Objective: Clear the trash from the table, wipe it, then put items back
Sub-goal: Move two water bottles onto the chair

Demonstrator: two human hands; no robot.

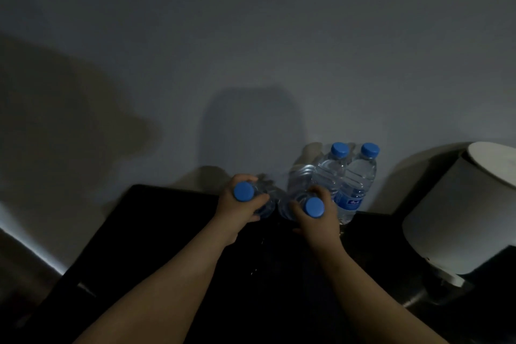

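Both hands were full: the left hand (pixel 237 212) gripped 1 blue-capped bottle (pixel 243 191) and the right hand (pixel 315 227) clutched a second bottle (pixel 314 207), over the dark table (pixel 156 232). 2 more bottles (pixel 360 179) stood upright by the wall, just behind.

A dim room is seen, closed at the back by a plain grey wall (pixel 251 22), on which a broad shadow (pixel 64 109) is cast at the left and a squarer shadow (pixel 251 126) at the middle. A black bench (pixel 156 232) is set against the foot of the wall, its top barely told from the dark around it, and a bright strip of light (pixel 33 251) is drawn aslant low at the left. At the right a white cylindrical lampshade (pixel 460 218) is seen above what appears to be a dull metal base (pixel 418 299).
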